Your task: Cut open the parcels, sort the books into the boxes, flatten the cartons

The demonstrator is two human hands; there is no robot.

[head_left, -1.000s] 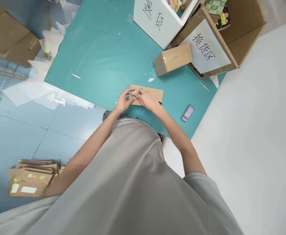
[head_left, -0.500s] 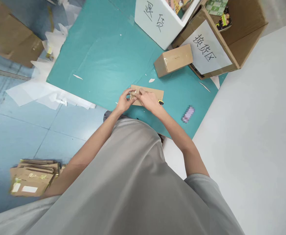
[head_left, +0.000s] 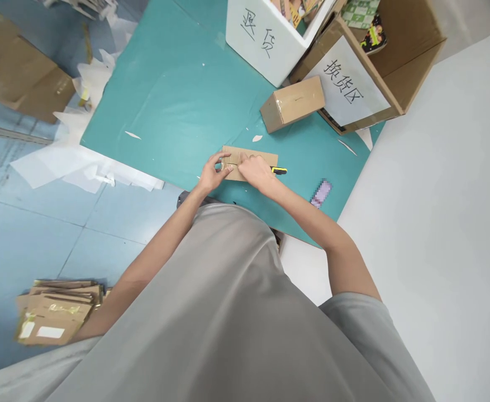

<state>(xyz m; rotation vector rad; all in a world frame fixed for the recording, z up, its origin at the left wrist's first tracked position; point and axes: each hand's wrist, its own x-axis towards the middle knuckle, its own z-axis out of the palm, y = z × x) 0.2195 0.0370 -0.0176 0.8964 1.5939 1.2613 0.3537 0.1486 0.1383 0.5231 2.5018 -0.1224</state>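
Teal table (head_left: 173, 95): handled carton (head_left: 235, 153), stocked bin (head_left: 261, 47).

A broad table with a smooth teal covering (head_left: 165, 95) stands aslant, one corner pointing left. Beyond its left edges lies a glossy light-blue floor (head_left: 27, 245), divided by thin, dark, straight seams. Along the table's right edge extends a large, plain white surface (head_left: 437, 234); whether wall or furniture cannot be determined. A dull grey strip (head_left: 475, 28) borders it at upper right. Light is diffuse, with pale reflections on the floor.
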